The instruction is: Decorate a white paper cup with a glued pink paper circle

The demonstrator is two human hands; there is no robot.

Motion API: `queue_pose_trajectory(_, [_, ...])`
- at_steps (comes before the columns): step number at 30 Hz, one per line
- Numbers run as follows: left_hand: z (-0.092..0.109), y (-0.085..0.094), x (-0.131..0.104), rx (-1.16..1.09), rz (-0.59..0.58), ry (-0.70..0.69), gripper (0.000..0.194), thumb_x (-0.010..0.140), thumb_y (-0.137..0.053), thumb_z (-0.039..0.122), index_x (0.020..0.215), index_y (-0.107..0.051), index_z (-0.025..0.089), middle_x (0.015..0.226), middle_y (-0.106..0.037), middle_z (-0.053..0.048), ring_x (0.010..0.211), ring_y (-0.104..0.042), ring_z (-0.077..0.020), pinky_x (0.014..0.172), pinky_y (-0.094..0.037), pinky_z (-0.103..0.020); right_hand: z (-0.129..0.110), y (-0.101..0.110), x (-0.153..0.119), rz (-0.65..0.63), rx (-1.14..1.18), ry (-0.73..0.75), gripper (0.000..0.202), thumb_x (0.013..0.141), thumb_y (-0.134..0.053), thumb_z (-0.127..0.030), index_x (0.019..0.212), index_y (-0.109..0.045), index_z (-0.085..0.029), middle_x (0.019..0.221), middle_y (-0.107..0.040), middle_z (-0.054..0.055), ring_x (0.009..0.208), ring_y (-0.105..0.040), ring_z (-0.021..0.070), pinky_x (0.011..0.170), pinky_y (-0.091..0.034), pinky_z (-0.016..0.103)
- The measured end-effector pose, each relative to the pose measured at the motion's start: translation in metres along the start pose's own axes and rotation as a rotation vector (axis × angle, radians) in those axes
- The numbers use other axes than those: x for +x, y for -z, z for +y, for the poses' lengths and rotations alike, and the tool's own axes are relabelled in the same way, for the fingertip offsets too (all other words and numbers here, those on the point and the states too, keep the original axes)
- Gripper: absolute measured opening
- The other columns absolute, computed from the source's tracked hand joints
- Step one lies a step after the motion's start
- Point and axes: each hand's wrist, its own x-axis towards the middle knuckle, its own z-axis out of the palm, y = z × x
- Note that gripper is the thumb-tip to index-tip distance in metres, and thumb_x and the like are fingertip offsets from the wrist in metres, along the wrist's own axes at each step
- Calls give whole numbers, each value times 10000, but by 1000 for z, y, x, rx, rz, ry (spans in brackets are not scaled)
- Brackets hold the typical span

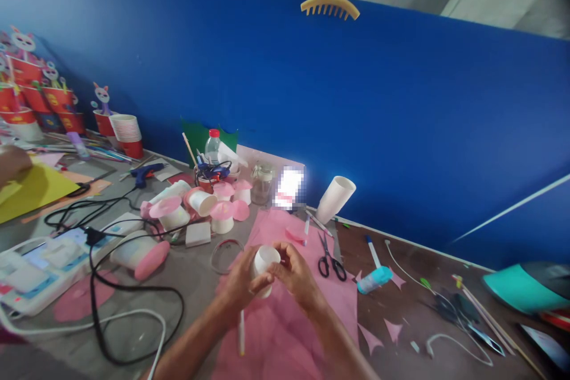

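A small white paper cup [268,257] is held between both hands over a pink sheet [285,344]. My left hand [243,276] wraps round the cup's left side, with the thumb across its front. My right hand [296,273] pinches the cup near its right rim. Below the cup a thin white stick-like pen [241,332] lies on the pink sheet. Black-handled scissors [330,262] rest to the right of my right hand. Left of my left hand lies a roll of clear tape [227,256].
Behind the hands stand white cups with pink tops [222,217], a glass jar [262,184] and a lit phone [288,187]. A power strip [33,279] and black cable [95,309] lie left. A turquoise glue stick [374,279] lies right. Another person's hand [13,163] is at far left.
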Motion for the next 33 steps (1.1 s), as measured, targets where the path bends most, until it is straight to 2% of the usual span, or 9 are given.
queue_pose_trajectory(5, [-1,-1,0,-121,-1,47,639,761,-593,683,1091,-608,136,933,-647,-90,844,-578,-228,751,-468,-315,4,-2,1,18,35,9,487,650,-809,-435,1016,-594,-197,966,-667,57,825,-622,208,775,-503,348])
queue_pose_trajectory(12, [-1,-1,1,-214,-6,81,562,804,-604,610,1074,-633,118,891,-661,-82,784,-569,-191,679,-445,-276,0,-2,0,-13,126,-14,495,631,-842,-482,988,-633,-211,937,-678,40,834,-621,205,779,-495,332])
queue_pose_trajectory(16, [2,-3,-1,-266,10,96,556,787,-637,601,1057,-639,115,876,-655,-76,767,-557,-178,667,-440,-266,-1,0,0,-57,202,-22,555,575,-883,-470,1011,-632,-236,949,-673,23,830,-610,195,779,-478,318])
queue_pose_trajectory(19, [1,-2,0,-332,41,138,570,785,-630,617,1063,-641,119,846,-648,-63,714,-541,-159,616,-416,-248,-1,3,0,-126,308,15,535,636,-830,-534,1032,-634,-232,969,-663,42,898,-604,219,836,-466,345])
queue_pose_trajectory(22, [-1,0,2,-375,97,158,595,771,-622,649,1032,-651,115,820,-640,-57,691,-527,-151,599,-405,-244,-2,7,1,-116,370,65,453,725,-742,-574,1004,-653,-230,986,-651,65,973,-592,245,926,-443,385])
queue_pose_trajectory(25, [-1,1,4,-352,105,144,619,741,-646,663,1016,-653,109,821,-631,-54,723,-529,-159,628,-413,-250,-4,8,0,-64,316,65,404,716,-756,-552,976,-675,-254,982,-658,66,965,-592,250,931,-443,393])
queue_pose_trajectory(30, [-2,0,3,-294,53,123,592,750,-646,643,1008,-643,110,800,-616,-40,699,-522,-154,622,-405,-250,-7,4,-3,-46,173,29,378,712,-778,-496,969,-703,-229,953,-681,65,892,-599,232,824,-455,354])
queue_pose_trajectory(33, [-2,0,3,-286,41,116,596,744,-651,643,1024,-641,117,820,-633,-47,723,-547,-168,644,-422,-257,-7,1,-2,3,124,55,292,682,-790,-464,804,-705,-213,947,-637,44,862,-581,209,766,-450,317])
